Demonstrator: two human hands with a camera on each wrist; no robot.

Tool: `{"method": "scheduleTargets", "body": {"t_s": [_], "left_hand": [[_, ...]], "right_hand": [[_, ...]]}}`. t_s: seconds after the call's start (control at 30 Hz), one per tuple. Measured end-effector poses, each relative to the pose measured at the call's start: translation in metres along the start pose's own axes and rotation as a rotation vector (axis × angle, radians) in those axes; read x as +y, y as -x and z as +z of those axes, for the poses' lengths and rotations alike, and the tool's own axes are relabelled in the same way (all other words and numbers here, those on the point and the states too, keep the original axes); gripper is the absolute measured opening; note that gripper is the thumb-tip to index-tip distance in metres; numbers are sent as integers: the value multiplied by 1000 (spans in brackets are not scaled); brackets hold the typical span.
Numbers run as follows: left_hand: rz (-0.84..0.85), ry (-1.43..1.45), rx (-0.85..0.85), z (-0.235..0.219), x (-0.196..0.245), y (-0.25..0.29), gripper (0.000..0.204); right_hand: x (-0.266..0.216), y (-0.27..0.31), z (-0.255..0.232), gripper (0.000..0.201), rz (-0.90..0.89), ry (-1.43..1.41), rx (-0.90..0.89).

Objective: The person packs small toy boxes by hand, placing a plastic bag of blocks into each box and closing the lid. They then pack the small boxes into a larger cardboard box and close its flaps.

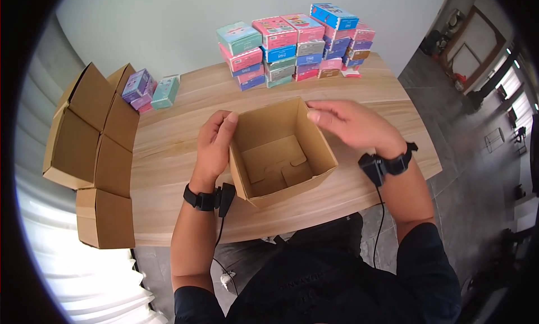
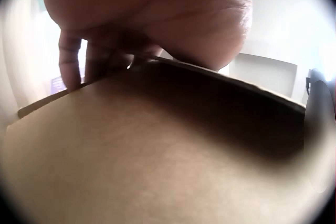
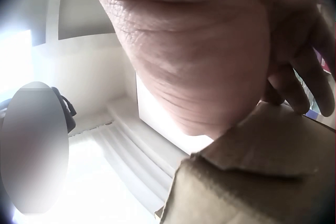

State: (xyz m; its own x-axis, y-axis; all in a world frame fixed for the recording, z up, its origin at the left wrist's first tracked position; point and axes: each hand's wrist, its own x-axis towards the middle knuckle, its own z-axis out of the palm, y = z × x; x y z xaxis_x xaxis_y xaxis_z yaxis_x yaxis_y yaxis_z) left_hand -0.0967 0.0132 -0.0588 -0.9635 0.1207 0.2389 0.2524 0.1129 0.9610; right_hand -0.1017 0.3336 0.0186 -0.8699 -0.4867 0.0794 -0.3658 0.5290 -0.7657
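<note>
An empty brown cardboard box [image 1: 281,155] stands with its top open at the near side of the table, interlocked bottom flaps showing inside. My left hand [image 1: 217,144] grips its left wall, thumb up at the rim and fingers along the outside. At the far right corner, my right hand [image 1: 351,122] holds the rim with the thumb over the edge and the fingers behind the wall. The left wrist view has the box's side [image 2: 131,150] close under the palm. In the right wrist view, fingers [image 3: 294,90] reach down past a box edge [image 3: 262,145].
Small colourful boxes [image 1: 281,70] stand in stacked columns at the back of the table [image 1: 179,116]. Several more, purple and mint [image 1: 165,92], lie at the back left. Larger brown cartons [image 1: 95,138] line the left edge. Cables hang from both wrist cameras.
</note>
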Motion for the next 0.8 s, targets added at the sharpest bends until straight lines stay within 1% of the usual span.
{"method": "scheduleTargets", "body": {"t_s": [0.03, 0.1, 0.17, 0.23, 0.27, 0.33, 0.43, 0.53, 0.57, 0.63, 0.77, 0.8], "left_hand": [[55, 33, 19, 4, -1, -1, 37], [159, 94, 62, 9, -3, 4, 37], [171, 104, 43, 8, -7, 6, 39], [176, 114, 46, 8, -14, 11, 40], [183, 116, 54, 9, -17, 11, 41], [194, 121, 64, 9, -20, 11, 42], [201, 116, 62, 8, -21, 13, 41], [202, 100, 61, 5, -25, 15, 39], [200, 101, 68, 6, -26, 15, 39], [190, 108, 73, 6, -28, 14, 38], [191, 127, 86, 10, -25, 14, 37], [196, 130, 100, 10, -24, 14, 36]], "right_hand": [[8, -10, -11, 47, -4, -3, -1], [14, -35, -40, 47, -50, 121, 188], [50, -67, -64, 49, -272, 555, 653], [56, -94, -93, 59, -272, 779, 761], [63, -110, -102, 61, -251, 874, 803], [78, -135, -109, 66, -203, 1060, 889], [82, -145, -112, 72, -81, 1131, 752], [83, -147, -113, 62, -167, 1130, 713], [84, -147, -115, 59, -172, 1096, 710], [80, -145, -118, 53, -170, 1025, 709], [69, -139, -121, 44, -136, 989, 817], [55, -131, -120, 43, -128, 983, 848]]}}
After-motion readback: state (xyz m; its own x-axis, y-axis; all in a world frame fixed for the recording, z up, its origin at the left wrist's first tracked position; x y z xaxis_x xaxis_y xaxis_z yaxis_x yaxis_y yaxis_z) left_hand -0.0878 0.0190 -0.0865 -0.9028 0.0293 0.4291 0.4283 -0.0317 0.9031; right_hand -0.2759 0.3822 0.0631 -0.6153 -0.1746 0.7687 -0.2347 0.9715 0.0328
